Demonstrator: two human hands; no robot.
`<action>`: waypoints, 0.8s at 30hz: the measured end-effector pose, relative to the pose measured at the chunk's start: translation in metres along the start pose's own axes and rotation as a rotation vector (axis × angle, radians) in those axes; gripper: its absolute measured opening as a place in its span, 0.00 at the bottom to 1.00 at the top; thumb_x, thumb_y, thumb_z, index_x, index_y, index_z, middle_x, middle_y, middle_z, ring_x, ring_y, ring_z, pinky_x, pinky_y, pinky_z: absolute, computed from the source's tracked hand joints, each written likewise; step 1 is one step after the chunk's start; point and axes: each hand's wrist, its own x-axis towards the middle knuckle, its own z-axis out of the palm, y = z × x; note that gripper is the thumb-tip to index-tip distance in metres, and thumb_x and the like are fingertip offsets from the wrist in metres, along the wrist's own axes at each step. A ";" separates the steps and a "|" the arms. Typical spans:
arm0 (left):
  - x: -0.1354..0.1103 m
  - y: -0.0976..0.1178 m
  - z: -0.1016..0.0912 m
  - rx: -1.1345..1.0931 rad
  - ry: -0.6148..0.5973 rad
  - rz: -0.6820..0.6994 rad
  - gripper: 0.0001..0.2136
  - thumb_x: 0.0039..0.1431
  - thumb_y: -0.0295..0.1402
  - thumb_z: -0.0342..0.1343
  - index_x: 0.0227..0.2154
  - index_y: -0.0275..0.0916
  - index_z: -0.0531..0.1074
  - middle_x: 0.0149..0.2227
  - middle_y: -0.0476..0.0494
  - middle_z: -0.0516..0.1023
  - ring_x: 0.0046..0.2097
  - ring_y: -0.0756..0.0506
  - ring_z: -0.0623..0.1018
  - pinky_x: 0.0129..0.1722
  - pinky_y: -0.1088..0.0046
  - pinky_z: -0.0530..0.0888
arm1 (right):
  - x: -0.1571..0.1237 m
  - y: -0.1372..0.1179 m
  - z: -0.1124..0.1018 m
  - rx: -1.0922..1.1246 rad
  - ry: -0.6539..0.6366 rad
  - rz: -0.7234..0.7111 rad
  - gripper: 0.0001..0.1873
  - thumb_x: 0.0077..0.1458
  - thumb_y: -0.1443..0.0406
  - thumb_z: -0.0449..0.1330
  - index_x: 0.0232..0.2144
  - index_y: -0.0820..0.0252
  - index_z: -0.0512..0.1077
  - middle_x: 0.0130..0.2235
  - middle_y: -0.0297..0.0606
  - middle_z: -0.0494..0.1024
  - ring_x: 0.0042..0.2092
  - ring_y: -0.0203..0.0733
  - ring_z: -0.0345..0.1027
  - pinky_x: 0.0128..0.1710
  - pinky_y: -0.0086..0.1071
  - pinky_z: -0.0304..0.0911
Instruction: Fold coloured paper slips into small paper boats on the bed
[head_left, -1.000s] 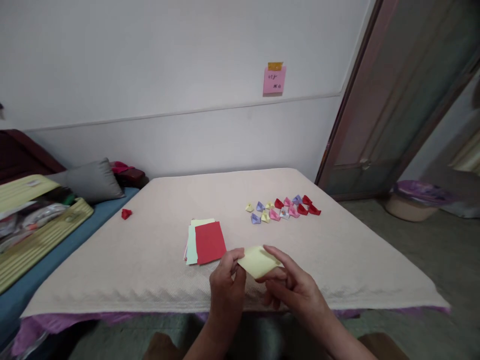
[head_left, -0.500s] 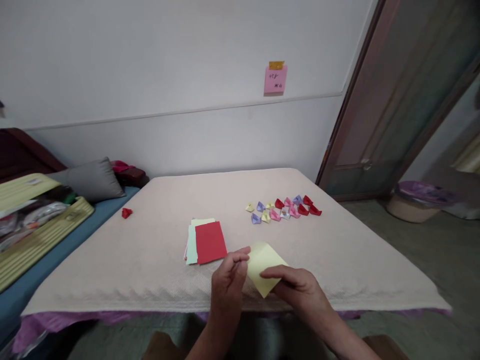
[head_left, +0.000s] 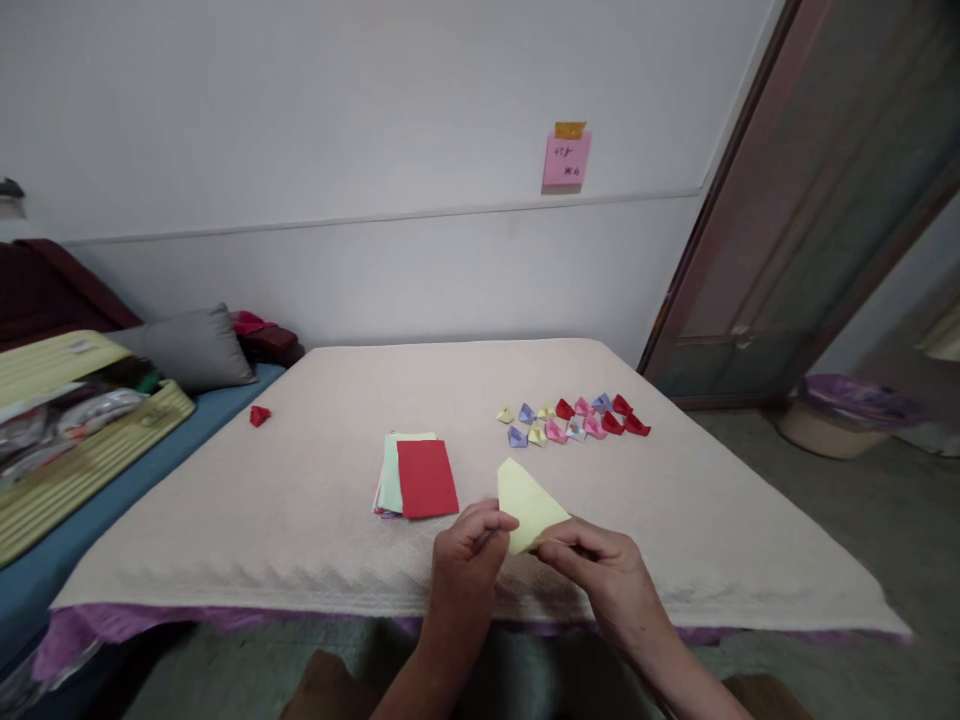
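Observation:
A pale yellow paper [head_left: 526,500], folded into a triangle, is held just above the near part of the cloth-covered table [head_left: 337,420]. My left hand [head_left: 465,565] pinches its near left corner. My right hand [head_left: 607,575] grips its near right edge with closed fingers. Just left of the hands lies a stack of coloured paper sheets [head_left: 418,477] with a red one on top. Farther back on the right sits a cluster of several small folded paper pieces [head_left: 574,420] in red, pink, purple and yellow.
One red folded piece [head_left: 259,415] lies apart near the table's left edge. A bed with a grey pillow [head_left: 187,348] and a yellow basket [head_left: 82,450] runs along the left. A pink note [head_left: 566,160] hangs on the wall. A door [head_left: 810,190] stands at right.
The yellow sheet went from a flat diamond to a folded triangle standing higher between my hands. Both hands shifted slightly right and closer together. The camera view moved a little.

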 end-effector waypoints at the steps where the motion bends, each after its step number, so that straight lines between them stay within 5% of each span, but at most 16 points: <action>1: 0.000 0.000 0.000 0.003 -0.005 -0.007 0.07 0.49 0.27 0.54 0.28 0.39 0.77 0.41 0.43 0.78 0.46 0.44 0.74 0.46 0.70 0.67 | 0.000 0.001 0.001 0.011 0.014 0.020 0.08 0.44 0.62 0.65 0.21 0.61 0.76 0.22 0.34 0.74 0.27 0.37 0.64 0.27 0.27 0.58; 11: -0.005 -0.006 0.011 -0.020 -0.003 -0.039 0.10 0.48 0.25 0.53 0.31 0.39 0.77 0.40 0.44 0.77 0.46 0.43 0.73 0.46 0.69 0.67 | -0.004 0.000 0.015 0.164 0.267 0.166 0.15 0.40 0.60 0.66 0.19 0.60 0.64 0.17 0.30 0.72 0.24 0.38 0.69 0.25 0.25 0.59; 24: -0.011 -0.015 0.024 -0.177 -0.017 -0.060 0.11 0.45 0.23 0.57 0.34 0.38 0.75 0.43 0.44 0.73 0.38 0.47 0.74 0.37 0.74 0.70 | -0.005 0.000 0.016 0.167 0.317 0.134 0.14 0.43 0.62 0.63 0.19 0.59 0.61 0.16 0.27 0.69 0.22 0.35 0.66 0.23 0.23 0.56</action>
